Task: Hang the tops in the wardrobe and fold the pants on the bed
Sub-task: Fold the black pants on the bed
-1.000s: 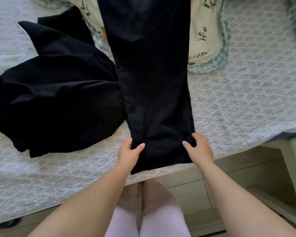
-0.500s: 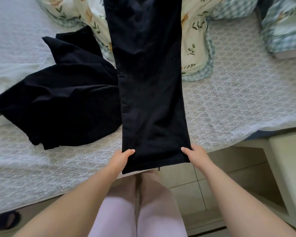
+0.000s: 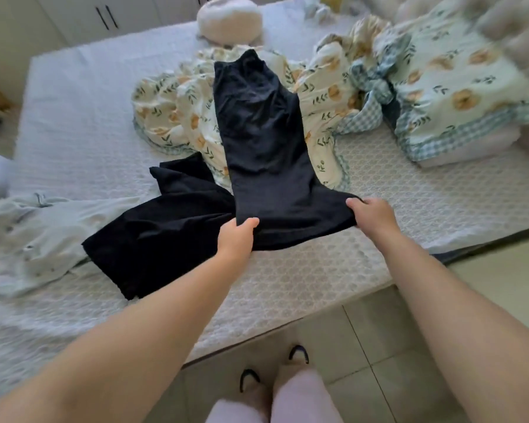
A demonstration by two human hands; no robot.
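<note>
Black pants (image 3: 266,154) lie lengthwise on the bed (image 3: 287,276), waistband far from me, legs together. My left hand (image 3: 237,238) grips the left corner of the hem, thumb on top. My right hand (image 3: 371,216) grips the right corner of the hem. The hem end is lifted and drawn up over the bed. A second black garment (image 3: 156,236) lies crumpled just left of the pants, partly under them. A pale light-blue top (image 3: 40,233) lies at the left edge of the bed.
A floral quilt (image 3: 327,96) is bunched under the pants and a folded floral one (image 3: 458,87) sits at the right. A round cream cushion (image 3: 229,19) lies at the far side. White wardrobe doors (image 3: 104,16) stand behind. Tiled floor (image 3: 379,346) and my slippers are below.
Both hands have carried the pants' hem from the bed's near edge further onto the bed. My view has tilted up, so the far side of the bed and the wardrobe now show.
</note>
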